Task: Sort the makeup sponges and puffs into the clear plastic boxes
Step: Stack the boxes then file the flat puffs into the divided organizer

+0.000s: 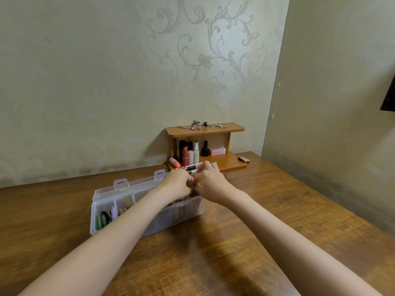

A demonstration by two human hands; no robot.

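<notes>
A clear plastic box (pixel 100 201) with several compartments stands open on the wooden table. Green and pink-purple puffs (pixel 103 218) stand on edge in its left compartments. Both hands meet over the box's right end. My left hand (pixel 176 183) and my right hand (pixel 210 182) have their fingers curled around a bundle of thin brushes or pens (pixel 196 167), whose pink and glittery ends stick out behind the knuckles. What lies in the right compartments is mostly hidden by my hands.
A small wooden two-tier shelf (pixel 233 161) stands against the wall behind the box, holding lipsticks, bottles and a pink packet below, small jewellery on top. A pink item (pixel 243 158) lies right of the shelf. The table (pixel 256 221) runs to the right wall.
</notes>
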